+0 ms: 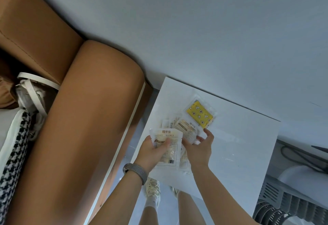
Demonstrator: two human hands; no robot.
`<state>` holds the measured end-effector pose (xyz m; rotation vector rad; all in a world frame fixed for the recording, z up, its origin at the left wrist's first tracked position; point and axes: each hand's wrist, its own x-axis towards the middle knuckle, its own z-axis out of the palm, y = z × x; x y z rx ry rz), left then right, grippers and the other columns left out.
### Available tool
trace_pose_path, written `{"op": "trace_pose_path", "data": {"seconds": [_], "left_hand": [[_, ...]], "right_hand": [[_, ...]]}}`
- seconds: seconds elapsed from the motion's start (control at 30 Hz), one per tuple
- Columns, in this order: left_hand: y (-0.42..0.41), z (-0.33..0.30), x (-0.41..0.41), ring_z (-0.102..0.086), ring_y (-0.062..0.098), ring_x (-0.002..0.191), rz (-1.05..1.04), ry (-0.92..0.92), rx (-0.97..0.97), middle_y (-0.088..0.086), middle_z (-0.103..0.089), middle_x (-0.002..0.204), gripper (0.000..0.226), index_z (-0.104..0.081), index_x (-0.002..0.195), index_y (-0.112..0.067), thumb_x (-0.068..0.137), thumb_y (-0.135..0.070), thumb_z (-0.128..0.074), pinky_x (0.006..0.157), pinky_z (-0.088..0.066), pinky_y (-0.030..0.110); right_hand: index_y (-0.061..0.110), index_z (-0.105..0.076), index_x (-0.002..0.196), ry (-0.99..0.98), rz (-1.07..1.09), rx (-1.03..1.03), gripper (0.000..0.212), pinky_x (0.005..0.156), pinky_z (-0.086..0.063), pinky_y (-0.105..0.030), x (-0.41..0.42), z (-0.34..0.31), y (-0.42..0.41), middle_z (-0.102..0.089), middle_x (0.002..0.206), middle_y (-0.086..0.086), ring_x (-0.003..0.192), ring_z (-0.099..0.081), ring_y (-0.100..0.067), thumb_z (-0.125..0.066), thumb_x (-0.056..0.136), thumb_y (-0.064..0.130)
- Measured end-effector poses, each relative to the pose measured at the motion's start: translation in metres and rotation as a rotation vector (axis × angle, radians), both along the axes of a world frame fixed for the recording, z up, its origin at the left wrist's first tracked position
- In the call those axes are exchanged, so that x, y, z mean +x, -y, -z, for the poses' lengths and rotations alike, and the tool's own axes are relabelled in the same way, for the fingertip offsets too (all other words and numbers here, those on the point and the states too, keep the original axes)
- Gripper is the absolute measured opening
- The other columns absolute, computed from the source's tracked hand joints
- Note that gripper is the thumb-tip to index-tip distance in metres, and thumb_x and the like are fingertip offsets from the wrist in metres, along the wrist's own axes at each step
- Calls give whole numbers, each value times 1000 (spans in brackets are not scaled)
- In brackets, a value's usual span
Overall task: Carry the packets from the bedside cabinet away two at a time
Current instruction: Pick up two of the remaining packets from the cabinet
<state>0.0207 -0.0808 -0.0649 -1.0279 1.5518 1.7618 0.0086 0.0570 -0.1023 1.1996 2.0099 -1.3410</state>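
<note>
A white bedside cabinet [239, 136] stands below the wall, with several packets on its top. My left hand [152, 152] grips a cream hand-warmer packet [167, 136] lifted just above the cabinet's near left corner. My right hand [199, 146] closes its fingers on a second cream packet [186, 128] that lies on the pile, its lower part hidden under my hand. Behind it lies a clear packet with a yellow patterned pad [200, 113], flat on the cabinet. More cream packets [168, 122] peek out beneath the pile.
A brown padded headboard [85, 118] fills the left, close beside the cabinet. A houndstooth cushion [12, 144] and a white-strapped bag [33, 93] lie on the bed at far left. A grey slatted appliance [287, 205] and cables [301, 157] sit right of the cabinet. My shoes [152, 187] show below.
</note>
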Motion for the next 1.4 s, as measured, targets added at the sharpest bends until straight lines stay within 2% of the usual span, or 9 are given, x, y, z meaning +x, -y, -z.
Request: {"op": "trace_pose_path", "data": {"seconds": [0.13,0.23,0.33,0.43,0.53,0.7,1.0,1.23,1.4], "left_hand": [[-3,-1,-4,-72,5,83,11,-34,31,-6,-75,93,15,-67,101,-18,89,-10,-67,65,-56,19],[-2,0,-3,-72,16,94,33,7,106,3,-75,102,11,-69,100,-16,90,-13,-66,83,-58,31],[6,0,-1,-72,20,94,12,29,212,5,-76,99,13,-70,101,-11,90,-14,-64,81,-59,32],[15,0,1,-73,18,89,-56,47,162,5,-76,97,12,-70,99,-12,90,-15,-64,75,-59,29],[23,4,5,-72,19,89,-163,85,22,4,-76,96,14,-69,101,-14,89,-20,-67,73,-58,30],[31,12,16,-70,20,89,-323,144,-71,-2,-75,90,9,-68,95,-20,88,-24,-68,78,-55,36],[21,14,22,-72,19,85,-355,150,-17,0,-77,90,7,-70,94,-18,89,-22,-68,72,-57,34],[30,18,23,-72,19,85,-385,151,-26,-3,-77,86,7,-70,95,-19,88,-22,-68,73,-57,36],[39,20,26,-71,19,85,-456,192,-25,-3,-76,83,13,-69,98,-17,87,-23,-70,69,-54,34]], "right_hand": [[24,-40,130,36,236,-318,64,74,-55,-36,9,-20,-8,-72,100,-9,84,-70,-21,-72,81,-2],[20,-51,127,49,89,-637,50,76,-59,-38,14,-44,-16,-74,101,-14,93,-72,-28,-58,88,-10],[5,-64,118,97,23,-792,31,71,-57,-37,5,-53,-31,-72,102,-19,86,-71,-29,-61,87,12],[14,-68,103,-83,-254,-312,19,66,-51,-23,-19,-31,-50,-74,94,-6,76,-67,-19,-64,89,28],[22,-63,114,-331,-629,293,31,90,-42,-28,-53,0,-60,-66,112,2,107,-58,-23,-73,85,26],[19,-39,141,-27,-1048,530,74,98,-38,-43,-107,25,-59,-45,137,-7,125,-40,-32,-77,79,36],[8,-57,112,-15,-1040,352,38,71,-35,-28,-116,27,-62,-61,107,-16,93,-56,-27,-73,82,25],[22,-57,123,-150,-1003,-33,38,86,-38,-28,-95,-4,-67,-62,114,2,108,-56,-18,-70,87,26],[26,-26,151,2,-1382,97,86,93,-45,-30,-67,6,-43,-60,126,3,117,-56,-18,-75,81,26]]}}
